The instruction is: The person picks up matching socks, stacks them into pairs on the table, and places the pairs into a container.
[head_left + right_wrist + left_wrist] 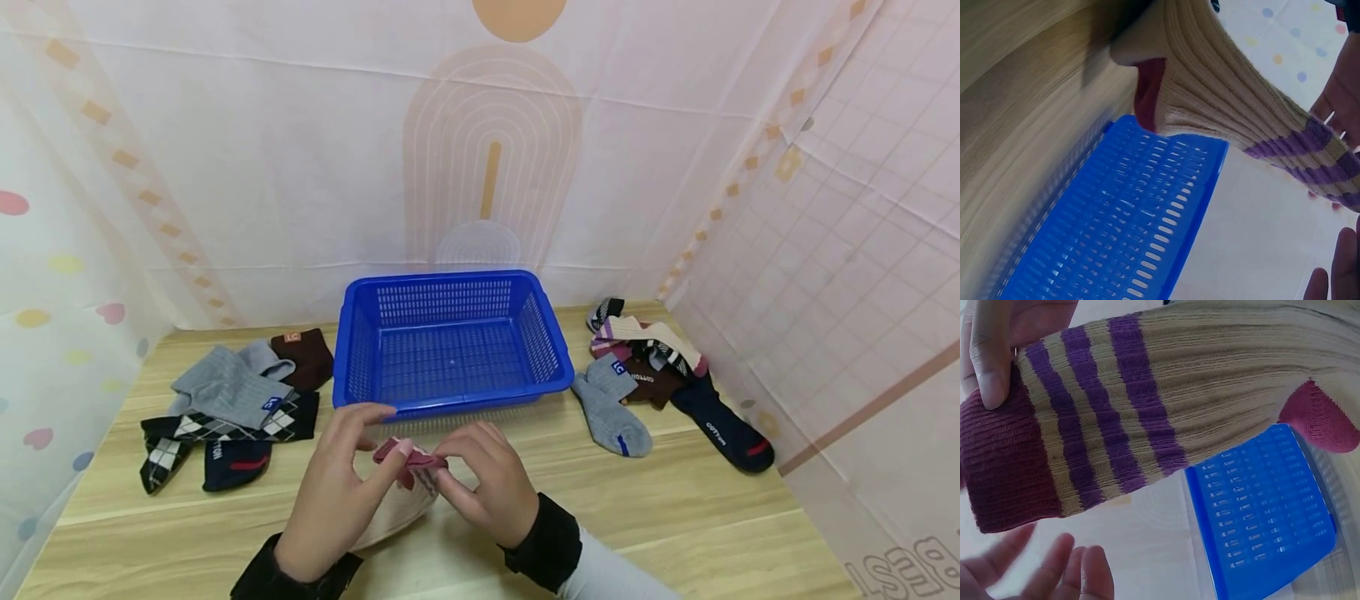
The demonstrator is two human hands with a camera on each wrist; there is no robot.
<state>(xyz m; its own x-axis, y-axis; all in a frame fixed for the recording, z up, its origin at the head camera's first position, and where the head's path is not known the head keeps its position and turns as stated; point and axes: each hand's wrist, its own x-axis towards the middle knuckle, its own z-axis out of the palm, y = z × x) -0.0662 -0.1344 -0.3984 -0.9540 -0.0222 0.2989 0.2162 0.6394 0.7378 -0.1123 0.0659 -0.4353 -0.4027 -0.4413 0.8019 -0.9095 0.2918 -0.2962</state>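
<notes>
A cream sock point(396, 515) with purple stripes and a maroon heel hangs below both hands in the head view, in front of the basket. The thumb of my left hand point(337, 492) presses on the maroon cuff point(1007, 459), which fills the left of the left wrist view. My right hand point(487, 479) pinches the other end of that cuff between thumb and forefinger. In the right wrist view the striped leg point(1297, 150) runs up to the hands, with its cuff outside the picture.
A blue plastic basket point(455, 402) stands behind the hands. On its left lies a group of grey point(228, 387), brown point(303, 358), argyle and navy socks. Several more socks lie at right, among them a grey one point(611, 417) and a navy one point(723, 429).
</notes>
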